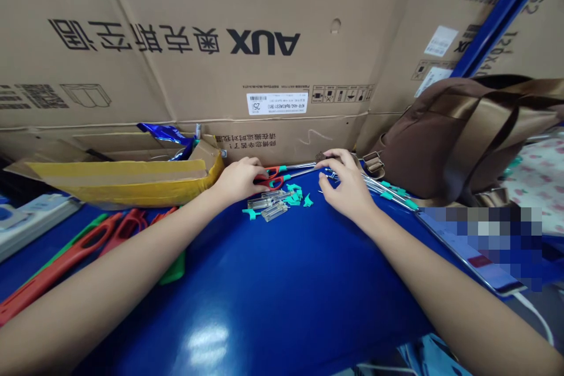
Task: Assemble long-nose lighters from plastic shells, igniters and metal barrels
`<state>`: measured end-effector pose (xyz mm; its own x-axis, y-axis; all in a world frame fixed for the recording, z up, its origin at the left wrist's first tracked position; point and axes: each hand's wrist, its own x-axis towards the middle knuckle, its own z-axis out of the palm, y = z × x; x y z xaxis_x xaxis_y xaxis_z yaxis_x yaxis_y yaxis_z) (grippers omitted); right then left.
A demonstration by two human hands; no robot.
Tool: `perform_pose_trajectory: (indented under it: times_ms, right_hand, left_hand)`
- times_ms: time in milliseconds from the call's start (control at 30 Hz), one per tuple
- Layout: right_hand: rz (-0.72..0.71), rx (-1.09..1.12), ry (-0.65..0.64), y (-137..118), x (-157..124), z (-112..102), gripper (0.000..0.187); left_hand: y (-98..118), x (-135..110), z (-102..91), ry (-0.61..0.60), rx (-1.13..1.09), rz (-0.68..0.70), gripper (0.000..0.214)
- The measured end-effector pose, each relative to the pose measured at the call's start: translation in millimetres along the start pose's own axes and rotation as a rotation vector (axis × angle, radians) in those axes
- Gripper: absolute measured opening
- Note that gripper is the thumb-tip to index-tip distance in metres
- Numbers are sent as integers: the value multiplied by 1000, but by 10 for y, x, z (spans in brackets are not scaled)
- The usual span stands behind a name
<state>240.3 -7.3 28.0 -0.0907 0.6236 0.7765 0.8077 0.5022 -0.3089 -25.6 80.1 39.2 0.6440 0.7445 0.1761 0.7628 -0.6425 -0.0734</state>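
My left hand [242, 179] is at the back of the blue table, its fingers curled over the red loop handles [274, 181] of a pair of scissors. Slim metal rods with teal ends [302, 172] run from there towards my right hand [346, 185]. That hand is bent, thumb and fingers curled around a small shiny metal piece I cannot make out. Between the hands lie several clear plastic pieces [274, 210] and small teal plastic clips [294, 192]. More metal rods with teal ends [388, 191] lie beside my right hand.
A yellow-edged open carton [118, 182] stands at the left, with larger red-handled scissors [83, 247] in front of it. Cardboard boxes [185, 0] wall off the back. At the right are a brown bag [445, 135] and a phone [467, 247] with a white cable.
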Motion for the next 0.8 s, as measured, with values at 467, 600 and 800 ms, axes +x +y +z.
perform_pose_trajectory:
  times_ms: [467,600,800]
  right_hand:
    - [16,10,-96,34,-23,13,14]
    - [18,22,-144,12,-18,0,13]
    - [83,17,-324,-156,-76,-6,20]
  left_hand:
    - [119,-164,-157,31,68,-46,20]
    - [420,-598,-311,37,63,-32,23]
    - [758,-1310,-400,-87,142,-241,23]
